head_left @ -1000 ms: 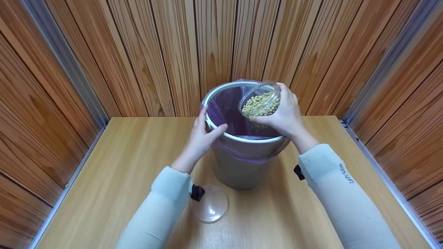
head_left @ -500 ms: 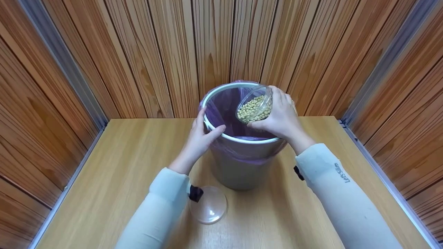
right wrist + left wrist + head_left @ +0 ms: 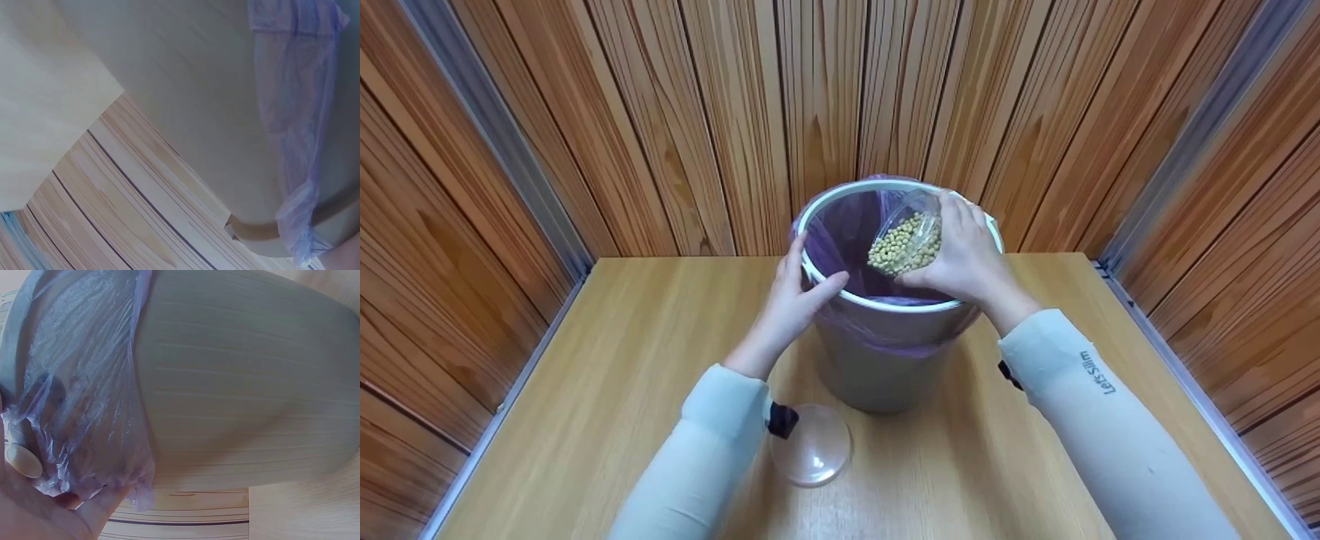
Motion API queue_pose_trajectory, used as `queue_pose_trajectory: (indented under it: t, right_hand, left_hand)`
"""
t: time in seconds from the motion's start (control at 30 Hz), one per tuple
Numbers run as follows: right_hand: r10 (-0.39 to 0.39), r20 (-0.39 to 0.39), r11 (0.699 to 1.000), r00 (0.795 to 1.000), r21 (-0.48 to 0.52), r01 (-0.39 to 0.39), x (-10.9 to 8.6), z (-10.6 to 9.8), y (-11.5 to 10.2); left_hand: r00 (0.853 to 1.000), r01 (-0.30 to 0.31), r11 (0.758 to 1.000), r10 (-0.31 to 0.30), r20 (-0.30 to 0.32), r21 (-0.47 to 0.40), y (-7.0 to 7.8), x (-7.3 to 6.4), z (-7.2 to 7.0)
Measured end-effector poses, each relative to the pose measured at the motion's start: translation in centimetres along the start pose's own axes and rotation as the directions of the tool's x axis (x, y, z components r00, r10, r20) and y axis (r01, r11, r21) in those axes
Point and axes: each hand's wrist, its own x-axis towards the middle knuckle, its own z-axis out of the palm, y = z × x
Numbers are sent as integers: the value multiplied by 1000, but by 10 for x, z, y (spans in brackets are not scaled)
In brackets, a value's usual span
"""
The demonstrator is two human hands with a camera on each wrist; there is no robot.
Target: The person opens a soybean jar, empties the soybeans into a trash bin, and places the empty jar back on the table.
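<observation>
In the head view a grey trash can (image 3: pixel 877 375) with a pale rim stands on the table, lined with a purple plastic bag (image 3: pixel 829 244) folded over its outside. My left hand (image 3: pixel 787 304) grips the can's left rim, thumb across the top and fingers along the outer side. Over the can's mouth, my right hand (image 3: pixel 966 255) holds a clear jar (image 3: pixel 919 201) tipped to the left and downward. Pale yellow-green soybeans (image 3: pixel 894 251) lie in the jar toward its lower edge. The right wrist view shows the can's outside and knotted bag; the jar is hidden there.
A clear round lid (image 3: pixel 814 454) lies on the wooden table (image 3: pixel 660 360) in front of the can, near the left wrist. Wood-panelled walls (image 3: pixel 825 112) rise behind and at both sides, with grey metal strips at the corners.
My right hand has lowered and moved slightly left, bringing the jar deeper into the can's mouth and tilting it further. My left hand keeps its hold on the rim.
</observation>
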Motion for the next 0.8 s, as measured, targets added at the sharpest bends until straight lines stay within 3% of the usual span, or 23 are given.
queue_pose_trajectory:
  t: [0.4, 0.8]
  right_hand:
    - [-58, 18, 996, 998, -71, 59, -3, 1, -2]
    - [-55, 42, 994, 998, -89, 59, -2, -1, -3]
  left_hand:
    - [1000, 10, 1000, -10, 10, -11, 2, -2, 0]
    - [1000, 10, 1000, -10, -4, 14, 2, -1, 1]
